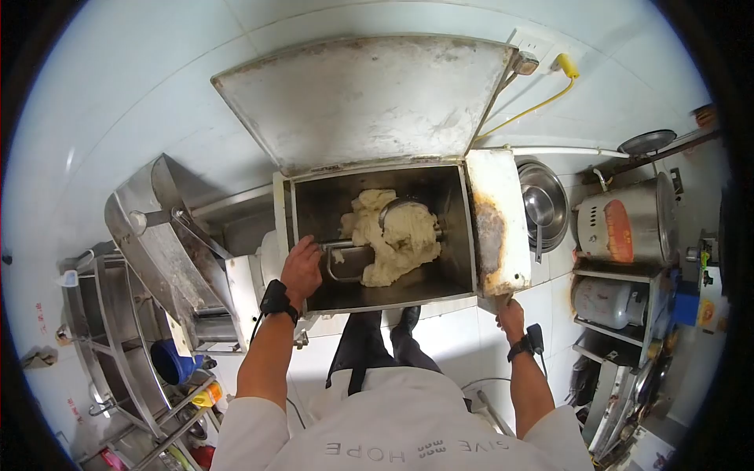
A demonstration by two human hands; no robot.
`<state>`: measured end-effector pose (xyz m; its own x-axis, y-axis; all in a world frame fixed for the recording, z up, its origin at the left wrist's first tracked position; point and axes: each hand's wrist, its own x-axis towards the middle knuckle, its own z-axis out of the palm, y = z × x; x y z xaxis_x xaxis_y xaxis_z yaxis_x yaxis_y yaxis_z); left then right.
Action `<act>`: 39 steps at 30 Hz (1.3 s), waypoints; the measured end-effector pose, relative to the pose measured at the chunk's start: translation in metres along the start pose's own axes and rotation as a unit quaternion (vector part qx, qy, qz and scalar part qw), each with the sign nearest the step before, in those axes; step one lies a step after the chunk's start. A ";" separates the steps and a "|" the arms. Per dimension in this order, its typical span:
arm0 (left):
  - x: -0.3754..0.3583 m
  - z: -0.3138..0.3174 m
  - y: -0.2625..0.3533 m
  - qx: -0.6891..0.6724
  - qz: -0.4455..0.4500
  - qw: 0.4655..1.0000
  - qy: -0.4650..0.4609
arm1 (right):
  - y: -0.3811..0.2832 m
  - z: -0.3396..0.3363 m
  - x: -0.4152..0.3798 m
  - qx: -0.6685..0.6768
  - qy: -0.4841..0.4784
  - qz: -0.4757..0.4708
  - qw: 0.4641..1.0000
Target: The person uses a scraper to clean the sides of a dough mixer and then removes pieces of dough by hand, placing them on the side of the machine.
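A metal dough mixer [384, 301] stands in front of me with its lid [369, 102] raised. In its trough a lump of pale dough [404, 239] lies around the metal mixing bar [336, 275], part of which is buried. My left hand [301, 268] rests on the trough's left rim, its fingers stretched over the edge and holding nothing. Down at the lower front corner of the rusty right housing [495, 224], my right hand [510, 315] is closed. What its fingers grip there is mostly hidden.
Left of the mixer stands another metal machine [169, 251], with a rack [110, 314] and a blue bucket [171, 361] beyond. On the right are metal bowls [556, 184], a large pot [628, 220] and a gas cylinder [609, 302]. A yellow cable [534, 106] hangs behind.
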<state>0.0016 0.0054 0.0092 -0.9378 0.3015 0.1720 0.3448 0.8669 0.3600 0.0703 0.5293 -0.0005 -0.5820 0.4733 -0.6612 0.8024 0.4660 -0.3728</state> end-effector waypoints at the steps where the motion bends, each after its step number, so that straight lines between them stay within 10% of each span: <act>1: 0.000 0.000 0.000 0.001 -0.001 1.000 0.005 | 0.007 -0.004 0.000 -0.001 0.001 0.000 1.000; 7: -0.002 0.001 -0.002 -0.003 0.000 0.999 0.032 | 0.048 -0.052 0.026 0.253 0.137 -0.044 0.957; 11: -0.001 0.003 -0.003 0.002 -0.002 1.000 0.022 | -0.015 -0.069 0.051 0.146 0.281 -0.218 0.923; 13: 0.000 0.000 -0.001 -0.004 -0.004 1.000 0.012 | -0.042 -0.062 0.083 -0.012 0.417 -0.391 0.820; 21: 0.001 0.003 -0.004 -0.005 -0.009 1.000 0.014 | -0.142 -0.008 0.103 -0.087 0.254 -0.223 0.937; 39: 0.005 0.007 -0.005 0.012 -0.019 0.997 -0.067 | -0.152 0.006 0.083 -0.101 0.352 -0.249 0.897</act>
<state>-0.0049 0.0055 0.0018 -0.9474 0.3183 0.0335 0.3102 0.8874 0.3410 -0.0999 0.4935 -0.0026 -0.8577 0.4903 0.1549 0.4212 0.8427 -0.3353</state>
